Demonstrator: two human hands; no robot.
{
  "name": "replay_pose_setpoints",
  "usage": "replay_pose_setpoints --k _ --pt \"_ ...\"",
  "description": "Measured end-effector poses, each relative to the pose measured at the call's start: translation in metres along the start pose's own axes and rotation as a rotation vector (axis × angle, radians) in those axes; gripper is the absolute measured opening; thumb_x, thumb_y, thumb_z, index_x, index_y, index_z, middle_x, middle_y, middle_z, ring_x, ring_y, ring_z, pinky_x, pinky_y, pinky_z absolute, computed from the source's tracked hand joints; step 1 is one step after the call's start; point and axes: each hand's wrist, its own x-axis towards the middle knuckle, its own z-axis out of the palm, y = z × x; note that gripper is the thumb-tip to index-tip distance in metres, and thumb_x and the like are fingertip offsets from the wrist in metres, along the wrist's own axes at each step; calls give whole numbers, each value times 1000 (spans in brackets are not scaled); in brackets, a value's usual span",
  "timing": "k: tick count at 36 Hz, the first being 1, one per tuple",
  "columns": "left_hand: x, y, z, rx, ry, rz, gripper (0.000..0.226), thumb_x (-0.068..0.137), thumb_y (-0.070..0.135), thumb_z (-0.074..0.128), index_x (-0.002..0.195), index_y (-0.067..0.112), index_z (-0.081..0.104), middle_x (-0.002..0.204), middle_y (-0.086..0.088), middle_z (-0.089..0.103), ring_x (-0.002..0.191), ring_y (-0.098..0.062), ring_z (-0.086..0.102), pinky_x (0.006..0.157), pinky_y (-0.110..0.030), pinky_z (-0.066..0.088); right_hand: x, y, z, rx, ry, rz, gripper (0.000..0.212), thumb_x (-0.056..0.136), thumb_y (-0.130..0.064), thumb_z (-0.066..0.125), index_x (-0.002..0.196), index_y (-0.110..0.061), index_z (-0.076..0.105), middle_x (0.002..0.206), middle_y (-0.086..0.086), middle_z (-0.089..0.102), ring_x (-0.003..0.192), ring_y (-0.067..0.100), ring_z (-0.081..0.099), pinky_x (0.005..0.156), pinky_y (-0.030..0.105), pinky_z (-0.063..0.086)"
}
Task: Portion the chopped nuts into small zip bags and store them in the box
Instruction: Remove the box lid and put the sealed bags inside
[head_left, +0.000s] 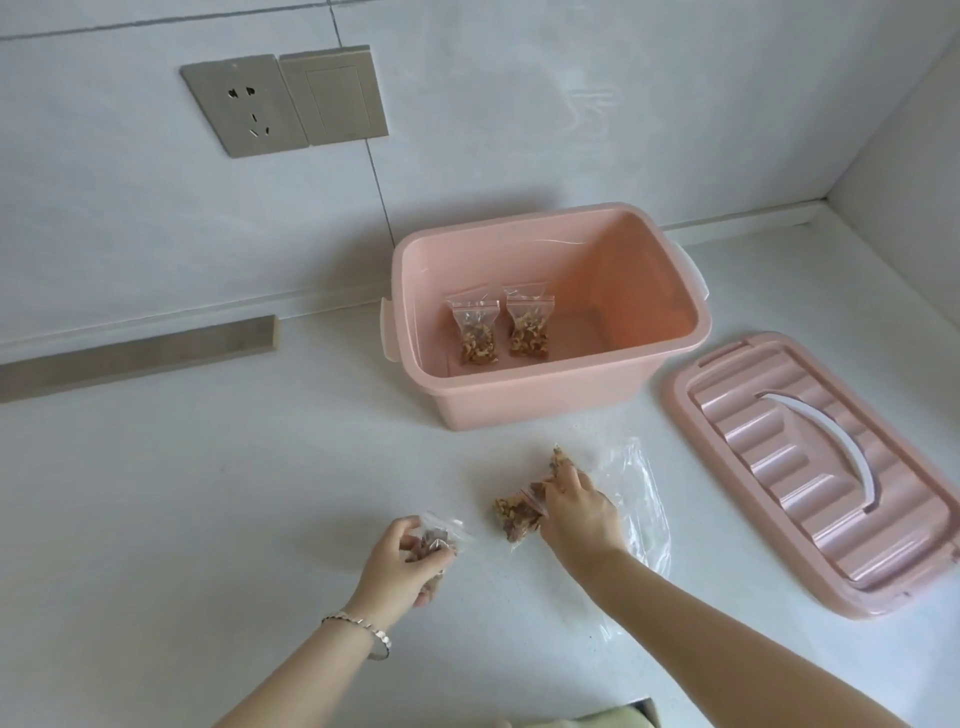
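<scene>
White speckled counter (208, 493), running into a corner at far right. Behind and to the right, pale grey tiled wall (519, 104), with a brushed metal socket (241, 106) and a matching switch (335, 93) side by side at upper left. Along the foot of the wall at left, a flat grey strip (135, 358).

Near the back of the counter, an open pink box (545, 400), long axis left to right and turned slightly, with white clips at both short ends. Inside on the floor, toward the left end, two bags (475, 332) of chopped nuts, flat, side by side and just apart. Long axes front to back, red-lined zip ends toward the wall, nuts settled at the near ends.

Right of the box and apart from it, the pink lid (810, 467), top side up, long axis slanting from upper left to lower right, white handle (836, 447) curving along it.

In front of the box, a big clear bag (639, 499), crumpled on the counter, a few nuts at its far end. Right hand (576, 514) over it, fingers bent and pinching the mouth of a filled bag (514, 514). Long axis of that bag slanting, bottom toward lower left, zip end under the fingers.

Further left, left hand (410, 561), fingers curled around a small bag (447, 535) with some nuts in it, low over the counter, zip end pointing up and right. On that wrist, a thin metal bracelet (363, 629).
</scene>
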Motion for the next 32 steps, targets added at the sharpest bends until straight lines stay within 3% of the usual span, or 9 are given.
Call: replay_pose_setpoints --k 4,7,10,13,16,20,25,28,32 --pt "-21 25 -4 -72 -5 36 15 79 3 67 92 -2 61 59 -4 57 54 -22 48 54 -32 46 -1 -2 -5 -77 27 -18 39 26 -3 88 47 -12 57 76 2 63 57 16 59 37 19 34" --pt "-36 49 -7 -44 -2 146 15 79 3 68 91 9 62 61 7 64 58 -16 59 64 -41 55 2 -2 -22 33 44 14 16 76 -4 65 90 -10 69 99 6 62 81 24 62 57 30 48" --pt "-48 77 -11 -54 -42 309 23 77 5 71 89 22 62 78 6 69 69 -12 66 63 -28 56 6 5 -52 118 181 29 10 74 2 57 73 -4 65 77 10 59 66 30 62 46 31 46" --pt "-55 111 -13 -85 -55 453 24 71 14 77 85 29 65 83 6 71 75 -9 67 66 -19 53 8 18 -82 125 165 51 18 91 -18 46 91 -10 63 96 4 61 83 26 60 62 30 44" --pt "-54 143 -16 32 1 627 28 61 41 73 87 41 64 89 13 70 84 -8 65 79 -22 50 4 26 -123 291 266 -3 11 88 -18 56 90 -10 61 83 5 64 66 30 57 56 31 39" --pt "-36 188 -18 192 159 793 29 68 27 77 82 44 57 84 21 66 75 -4 57 65 -11 40 16 35 -176 559 309 -68 5 87 -13 59 86 -18 56 70 -7 60 54 2 58 52 12 38" --pt "14 229 -10 278 238 771 35 71 14 76 77 38 50 83 20 60 76 -1 55 69 -10 39 66 43 -214 645 372 -161 5 91 -13 52 92 -17 54 78 5 65 63 20 64 62 20 44" --pt "54 238 -2 365 245 699 26 74 9 72 84 24 54 81 15 57 76 -7 54 64 -7 36 116 49 -206 601 284 -168 6 92 -14 51 95 -11 55 86 11 68 76 29 65 75 37 51" --pt "104 238 9 559 222 528 25 74 8 72 94 17 60 92 2 62 81 -14 55 66 -20 37 174 47 -181 433 77 -147 16 92 -11 47 102 -4 58 96 16 67 90 32 62 78 33 46"
